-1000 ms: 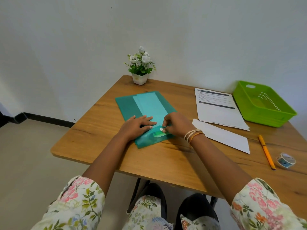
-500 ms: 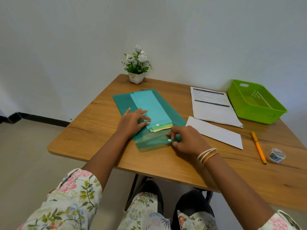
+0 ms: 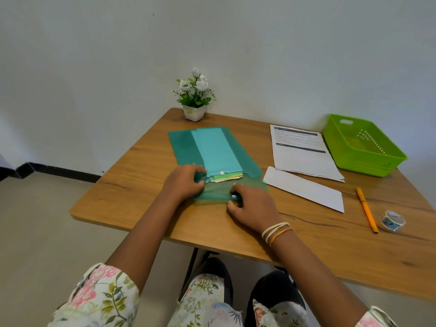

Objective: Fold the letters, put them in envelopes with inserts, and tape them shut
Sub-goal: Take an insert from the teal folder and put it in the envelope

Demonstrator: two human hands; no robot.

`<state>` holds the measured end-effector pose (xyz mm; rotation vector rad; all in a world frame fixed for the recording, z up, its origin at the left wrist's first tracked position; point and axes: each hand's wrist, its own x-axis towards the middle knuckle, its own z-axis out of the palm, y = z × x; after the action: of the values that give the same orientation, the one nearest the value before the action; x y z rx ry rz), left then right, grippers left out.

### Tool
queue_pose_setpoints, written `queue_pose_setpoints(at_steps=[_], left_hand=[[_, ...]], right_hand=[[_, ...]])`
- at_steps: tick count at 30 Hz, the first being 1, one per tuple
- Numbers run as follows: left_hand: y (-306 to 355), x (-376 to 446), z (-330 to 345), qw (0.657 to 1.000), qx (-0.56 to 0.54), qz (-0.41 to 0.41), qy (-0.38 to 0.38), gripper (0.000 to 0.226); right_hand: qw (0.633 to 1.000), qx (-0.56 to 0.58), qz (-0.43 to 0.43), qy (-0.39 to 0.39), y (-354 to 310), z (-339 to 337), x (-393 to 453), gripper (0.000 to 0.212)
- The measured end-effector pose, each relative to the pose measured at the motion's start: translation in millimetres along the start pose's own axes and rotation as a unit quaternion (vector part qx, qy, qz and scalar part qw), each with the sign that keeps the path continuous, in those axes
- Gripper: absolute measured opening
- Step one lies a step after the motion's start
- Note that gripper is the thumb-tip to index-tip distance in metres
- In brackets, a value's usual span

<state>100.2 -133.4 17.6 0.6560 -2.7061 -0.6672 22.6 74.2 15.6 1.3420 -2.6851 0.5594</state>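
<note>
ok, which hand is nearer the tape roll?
Right. The right hand rests on the near end of the green folder, with the tape roll further to its right past the pen. The left hand is farther off, on the folder's left side.
</note>
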Motion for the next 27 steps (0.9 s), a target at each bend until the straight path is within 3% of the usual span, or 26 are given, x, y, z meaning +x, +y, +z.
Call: queue_pose_setpoints(at_steps=[6, 11, 14, 18, 22, 27], left_hand=[[13, -5, 16, 0.992, 0.03, -0.028, 0.119, 0.031], [8, -4, 19, 0.982, -0.043, -0.052, 0.176, 0.018], [3, -1, 19, 0.983, -0.108, -0.058, 0.134, 0.024], [-3, -2, 13, 0.997, -0.077, -0.018, 0.008, 0.061], [-17, 5, -1, 0.991, -0.113, 0.008, -0.068, 0.057], [-19, -4, 10, 0.993, -0.076, 0.07, 0.061, 0.029]], right_hand=[[1.0, -0.015, 0.006, 0.026, -6, 3, -3, 0.033], [0.999, 0.025, -0.004, 0.026, 1, 1, -5, 0.038], [0.997, 0.071, 0.003, 0.021, 2, 0, -2, 0.041], [0.996, 0.085, 0.009, 0.027, 3, 2, -1, 0.039], [0.993, 0.112, 0.014, 0.034, 7, 4, -3, 0.037], [0.994, 0.104, 0.016, 0.042, 7, 8, -4, 0.039]])
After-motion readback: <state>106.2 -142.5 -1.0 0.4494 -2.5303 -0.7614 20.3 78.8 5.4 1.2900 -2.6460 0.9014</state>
